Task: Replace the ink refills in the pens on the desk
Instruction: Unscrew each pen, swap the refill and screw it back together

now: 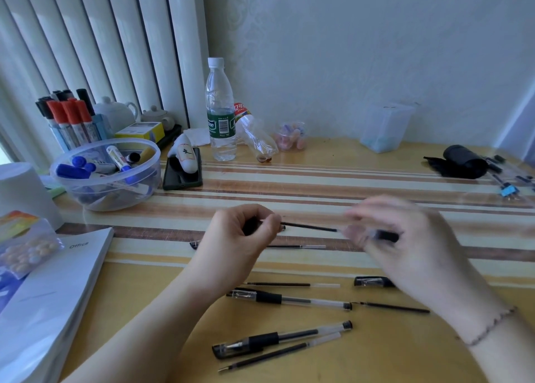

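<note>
Fingers on the left hand (243,232) are curled tight around a pen's black grip end, with a thin refill (308,227) sticking out rightward toward the right hand (405,243). That one's too blurred to tell its grasp, though something dark sits in it. Both hover over the striped desk (318,180). Capped pens (289,298) and loose refills (393,307) lie nearer me; a water bottle (220,113) and marker tub (107,174) stand behind.

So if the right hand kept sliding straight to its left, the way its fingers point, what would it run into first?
Most likely the left hand. The right hand, blurred, faces it along the thin black refill that spans the gap between them. Nothing else shows in that line, though depth is hard to judge here.
</note>
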Motion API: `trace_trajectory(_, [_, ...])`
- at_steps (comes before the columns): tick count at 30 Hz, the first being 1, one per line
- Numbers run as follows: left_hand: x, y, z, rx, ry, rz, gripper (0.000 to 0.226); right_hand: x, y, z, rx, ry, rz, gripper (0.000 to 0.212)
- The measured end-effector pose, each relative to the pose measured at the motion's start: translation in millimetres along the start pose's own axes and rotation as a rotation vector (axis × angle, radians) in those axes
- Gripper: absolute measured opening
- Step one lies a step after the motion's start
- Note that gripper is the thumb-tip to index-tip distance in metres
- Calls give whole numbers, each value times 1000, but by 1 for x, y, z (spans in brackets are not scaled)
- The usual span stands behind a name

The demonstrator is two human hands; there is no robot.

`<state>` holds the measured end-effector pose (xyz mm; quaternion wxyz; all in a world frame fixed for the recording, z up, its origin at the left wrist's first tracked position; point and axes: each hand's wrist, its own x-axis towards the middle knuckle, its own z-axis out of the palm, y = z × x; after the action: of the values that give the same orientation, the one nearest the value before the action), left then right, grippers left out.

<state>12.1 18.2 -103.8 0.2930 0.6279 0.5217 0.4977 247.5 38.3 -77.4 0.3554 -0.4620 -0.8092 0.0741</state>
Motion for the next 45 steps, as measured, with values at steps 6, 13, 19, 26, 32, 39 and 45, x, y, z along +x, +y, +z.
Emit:
trace_trajectory(6, [-1,-1,3,-20,-21,33,29,3,5,-2,-144,-34,40,22])
trace_trajectory(13, [3,-6,-2,48,64,-36,22,10,69,-17,-409,-113,500,13])
trace_trajectory(19, [2,-7,-3,87,11,-28,22,8,86,-15,-378,-231,565,10])
trace_trajectory(26, [5,-12,-4,96,4,-21,17,10,77,-14,-304,-301,520,17])
trace_trajectory(32, [4,-13,-1,113,-15,-23,13,10,77,-10,-340,-308,474,19])
trace_trajectory(39, [4,-10,-2,96,-27,-56,10,11,72,-13,-386,-176,443,18])
trace_trajectory(45, [2,-7,-2,130,-95,-42,10,11,74,-11,-377,-176,458,20])
